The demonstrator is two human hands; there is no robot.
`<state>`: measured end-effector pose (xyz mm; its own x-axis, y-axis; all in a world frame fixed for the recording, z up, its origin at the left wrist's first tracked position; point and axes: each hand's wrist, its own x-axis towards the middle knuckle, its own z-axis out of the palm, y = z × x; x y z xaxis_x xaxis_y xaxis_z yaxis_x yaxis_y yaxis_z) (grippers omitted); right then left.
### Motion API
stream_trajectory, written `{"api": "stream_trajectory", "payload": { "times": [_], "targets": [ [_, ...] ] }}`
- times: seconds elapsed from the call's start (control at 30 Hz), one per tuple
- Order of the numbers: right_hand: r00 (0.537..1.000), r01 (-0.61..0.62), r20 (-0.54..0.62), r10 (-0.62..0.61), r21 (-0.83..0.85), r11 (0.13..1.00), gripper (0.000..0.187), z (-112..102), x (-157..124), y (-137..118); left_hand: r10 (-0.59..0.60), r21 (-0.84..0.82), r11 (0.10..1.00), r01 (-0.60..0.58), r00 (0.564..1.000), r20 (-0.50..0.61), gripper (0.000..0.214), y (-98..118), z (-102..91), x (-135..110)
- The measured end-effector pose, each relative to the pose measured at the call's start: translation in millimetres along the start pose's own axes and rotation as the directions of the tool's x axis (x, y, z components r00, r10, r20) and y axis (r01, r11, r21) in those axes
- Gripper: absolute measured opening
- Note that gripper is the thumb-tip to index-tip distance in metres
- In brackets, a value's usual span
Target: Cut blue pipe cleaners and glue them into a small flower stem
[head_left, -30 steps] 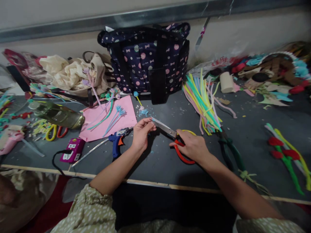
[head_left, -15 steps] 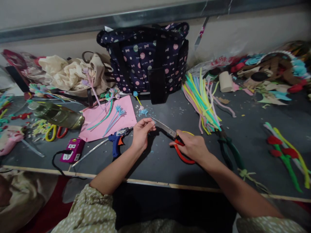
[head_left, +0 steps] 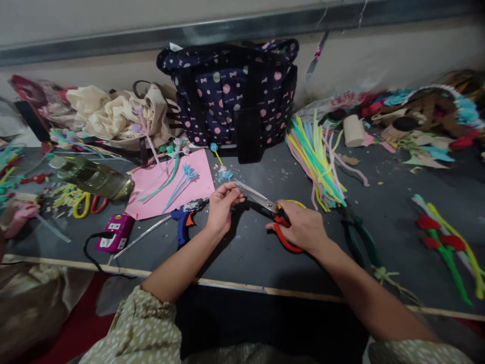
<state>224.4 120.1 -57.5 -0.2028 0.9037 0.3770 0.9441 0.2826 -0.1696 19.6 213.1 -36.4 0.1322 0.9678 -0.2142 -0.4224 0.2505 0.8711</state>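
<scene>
My right hand (head_left: 303,225) grips a pair of scissors (head_left: 261,198) with red and yellow handles, its blades pointing left toward my other hand. My left hand (head_left: 223,207) is closed in a pinch at the blade tips; what lies between the fingertips is too small to make out. Just beyond the fingers, blue fuzzy clippings (head_left: 225,175) lie on the dark table near a short yellow stem with a blue tip (head_left: 215,151). Left of my left hand rests a blue glue gun (head_left: 184,225). Blue pipe-cleaner flowers (head_left: 185,177) lie on a pink sheet (head_left: 151,199).
A bundle of coloured pipe cleaners (head_left: 316,162) and green-handled pliers (head_left: 359,237) lie to the right, with red pipe-cleaner flowers (head_left: 441,235) farther out. A phone (head_left: 248,135) leans on a patterned bag (head_left: 227,96). At left are a bottle (head_left: 91,177) and a purple power socket (head_left: 114,232).
The scissor blades appear slightly more closed at my left fingertips. Both hands stay in nearly the same place, and the whole view has shifted a little.
</scene>
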Motion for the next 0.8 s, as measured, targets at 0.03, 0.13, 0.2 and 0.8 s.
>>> {"api": "stream_trajectory", "payload": {
  "times": [0.03, 0.13, 0.2, 0.8],
  "targets": [
    [1.000, 0.008, -0.005, -0.008, -0.001, 1.000, 0.049, 1.5, -0.5, 0.7, 0.003, 0.001, 1.000, -0.003, 1.000, -0.003, 0.026, -0.1, -0.5, 0.5],
    [1.000, 0.019, 0.003, -0.019, -0.015, 1.000, 0.047, 4.9, -1.8, 2.7, 0.002, 0.003, 1.000, -0.002, 1.000, -0.003, 0.026, -0.8, -1.8, 1.9],
    [1.000, 0.014, 0.011, -0.013, -0.024, 1.000, 0.047, 5.7, -2.1, 3.7, -0.001, -0.002, 1.000, 0.001, 1.000, -0.004, 0.025, -0.8, -1.7, 2.1],
    [1.000, 0.007, 0.006, -0.006, -0.056, 0.998, 0.048, 3.9, -0.9, 4.1, -0.031, -0.017, 0.999, 0.031, 0.999, -0.012, 0.026, -1.4, -1.8, 3.2]
  ]
}}
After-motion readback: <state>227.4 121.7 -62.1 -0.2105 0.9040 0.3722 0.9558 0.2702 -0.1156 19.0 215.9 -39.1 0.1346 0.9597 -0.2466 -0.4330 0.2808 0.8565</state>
